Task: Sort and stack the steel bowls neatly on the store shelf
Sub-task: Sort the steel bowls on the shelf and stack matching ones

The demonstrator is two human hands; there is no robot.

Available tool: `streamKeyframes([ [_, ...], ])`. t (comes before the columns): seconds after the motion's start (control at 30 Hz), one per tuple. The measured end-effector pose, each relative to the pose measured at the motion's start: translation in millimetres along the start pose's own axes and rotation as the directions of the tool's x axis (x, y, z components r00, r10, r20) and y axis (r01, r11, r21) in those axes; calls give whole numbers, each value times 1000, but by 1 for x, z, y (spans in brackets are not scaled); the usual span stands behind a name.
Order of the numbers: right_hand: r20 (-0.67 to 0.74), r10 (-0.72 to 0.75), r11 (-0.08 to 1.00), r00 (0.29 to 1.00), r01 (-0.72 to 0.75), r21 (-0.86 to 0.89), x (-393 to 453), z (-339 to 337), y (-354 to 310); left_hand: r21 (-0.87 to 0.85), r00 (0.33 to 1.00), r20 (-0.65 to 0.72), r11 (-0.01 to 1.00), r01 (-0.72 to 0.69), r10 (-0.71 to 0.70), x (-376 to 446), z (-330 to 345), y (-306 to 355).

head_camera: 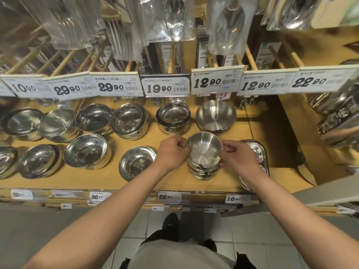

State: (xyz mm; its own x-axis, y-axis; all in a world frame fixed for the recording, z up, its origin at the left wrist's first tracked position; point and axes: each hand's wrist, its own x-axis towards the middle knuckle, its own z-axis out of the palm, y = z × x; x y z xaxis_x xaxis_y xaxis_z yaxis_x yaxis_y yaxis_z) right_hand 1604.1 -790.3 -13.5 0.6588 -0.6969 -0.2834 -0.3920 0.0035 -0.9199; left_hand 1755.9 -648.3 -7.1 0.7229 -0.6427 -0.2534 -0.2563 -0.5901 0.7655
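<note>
Hands: left (172, 153), right (238, 159) pinch top bowl (204, 150) rim | nested on stack (204, 169)

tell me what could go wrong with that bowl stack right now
1. Both hands, left and right, pinch the top bowl only by its rim; smooth steel could slip.
2. The stack under it looks slightly uneven, so pressing down might tip it.
3. The tray sits close beside the right hand and could get knocked.
</note>
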Motion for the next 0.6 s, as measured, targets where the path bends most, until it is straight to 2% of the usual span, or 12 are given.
streamKeyframes([
  [0.13, -6, 22, 999, 1000, -22, -31, 2, -4, -5, -17, 1000, 8, 1000, -9, 9, 2, -1, 4],
  [0.3, 3, 24, 997, 1000, -23, -73, 6, -4, -4, -146, 995, 46, 985, 97, -91, 3, 0, -2],
  [0.47, 6, 42, 992, 999, -41, -120, 11, -4, -1, -321, 971, 131, 918, 232, -200, 6, 6, -9],
  [0.6, 14, 86, 993, 996, -84, -81, 14, -3, -1, -360, 970, 128, 902, 239, -206, 9, 8, -9],
])
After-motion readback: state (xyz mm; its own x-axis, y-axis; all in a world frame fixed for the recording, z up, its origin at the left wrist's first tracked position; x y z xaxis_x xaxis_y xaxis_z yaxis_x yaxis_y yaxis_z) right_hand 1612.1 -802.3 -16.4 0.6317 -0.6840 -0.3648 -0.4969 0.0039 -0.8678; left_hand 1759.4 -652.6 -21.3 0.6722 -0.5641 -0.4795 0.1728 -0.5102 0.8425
